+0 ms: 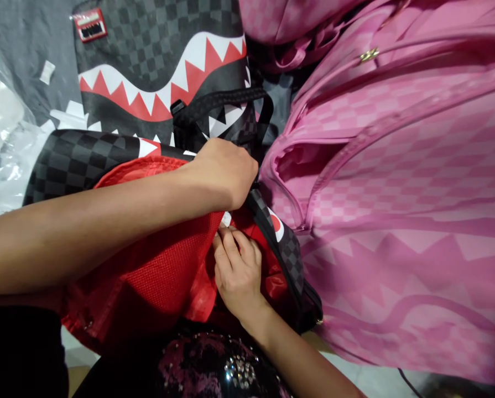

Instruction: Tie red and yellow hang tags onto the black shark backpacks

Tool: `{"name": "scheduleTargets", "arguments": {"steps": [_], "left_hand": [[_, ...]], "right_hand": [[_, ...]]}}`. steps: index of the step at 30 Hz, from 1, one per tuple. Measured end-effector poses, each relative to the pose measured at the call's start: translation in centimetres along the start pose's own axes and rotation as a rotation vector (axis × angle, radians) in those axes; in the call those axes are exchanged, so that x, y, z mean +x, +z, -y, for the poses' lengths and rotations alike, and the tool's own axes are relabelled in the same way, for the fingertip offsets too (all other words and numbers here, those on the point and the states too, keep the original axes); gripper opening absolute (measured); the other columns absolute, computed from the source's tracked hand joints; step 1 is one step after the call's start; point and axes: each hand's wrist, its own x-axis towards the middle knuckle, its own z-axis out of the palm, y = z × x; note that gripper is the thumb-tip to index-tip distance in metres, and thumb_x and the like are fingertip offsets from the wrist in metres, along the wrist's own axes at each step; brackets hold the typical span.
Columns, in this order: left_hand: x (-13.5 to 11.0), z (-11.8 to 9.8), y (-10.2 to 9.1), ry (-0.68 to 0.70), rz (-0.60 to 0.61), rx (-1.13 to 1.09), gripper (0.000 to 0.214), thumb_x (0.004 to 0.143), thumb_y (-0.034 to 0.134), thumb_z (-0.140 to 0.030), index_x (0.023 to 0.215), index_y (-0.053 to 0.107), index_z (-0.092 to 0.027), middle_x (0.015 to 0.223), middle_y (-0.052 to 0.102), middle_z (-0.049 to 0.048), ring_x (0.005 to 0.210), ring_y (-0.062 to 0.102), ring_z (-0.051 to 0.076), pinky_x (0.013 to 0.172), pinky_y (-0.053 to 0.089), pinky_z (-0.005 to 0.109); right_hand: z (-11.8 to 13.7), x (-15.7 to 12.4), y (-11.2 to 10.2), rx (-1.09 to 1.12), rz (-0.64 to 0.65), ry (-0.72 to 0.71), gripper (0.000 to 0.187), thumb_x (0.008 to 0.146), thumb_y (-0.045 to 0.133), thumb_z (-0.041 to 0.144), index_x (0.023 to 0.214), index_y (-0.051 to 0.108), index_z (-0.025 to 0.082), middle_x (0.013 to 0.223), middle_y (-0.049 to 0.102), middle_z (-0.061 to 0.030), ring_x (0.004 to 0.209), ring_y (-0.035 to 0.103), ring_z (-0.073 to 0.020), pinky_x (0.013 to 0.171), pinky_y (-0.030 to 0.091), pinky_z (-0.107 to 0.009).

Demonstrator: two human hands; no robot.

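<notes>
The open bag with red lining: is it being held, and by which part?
Probably by the red lining, in the right hand, beside the white piece; what the left hand holds is hidden.

I can't read any words or numbers here. The small red badge with four corners [90, 25] on the flat black and grey checked bag with the toothy print [156, 50] has white and black marks, but they are too tiny and blurry to read. A little white tag [225, 219] shows by the bumpy red cloth lining [164, 265], and I can't read it either.
</notes>
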Motion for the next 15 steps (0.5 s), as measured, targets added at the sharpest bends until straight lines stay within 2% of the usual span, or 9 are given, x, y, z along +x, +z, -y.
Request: {"name": "scheduleTargets", "arguments": {"steps": [9, 15], "left_hand": [[0.39, 0.0, 0.08, 0.008, 0.011, -0.11, 0.043, 0.081, 0.064, -0.04, 0.121, 0.066, -0.027, 0.111, 0.067, 0.0056, 0.124, 0.052, 0.036, 0.101, 0.038, 0.043], [0.45, 0.02, 0.0, -0.002, 0.046, -0.135, 0.04, 0.081, 0.065, -0.039, 0.119, 0.068, -0.027, 0.113, 0.066, 0.0048, 0.125, 0.052, 0.036, 0.101, 0.038, 0.043]], "right_hand": [[-0.04, -0.38, 0.48, 0.025, 0.01, 0.023, 0.041, 0.096, 0.041, 0.008, 0.133, 0.06, 0.01, 0.13, 0.064, -0.0158, 0.124, 0.051, -0.0283, 0.101, 0.039, -0.044], [0.09, -0.15, 0.47, 0.02, -0.003, 0.031, 0.042, 0.097, 0.039, 0.009, 0.135, 0.058, 0.013, 0.13, 0.064, -0.0147, 0.123, 0.053, -0.0274, 0.098, 0.041, -0.042]]}}
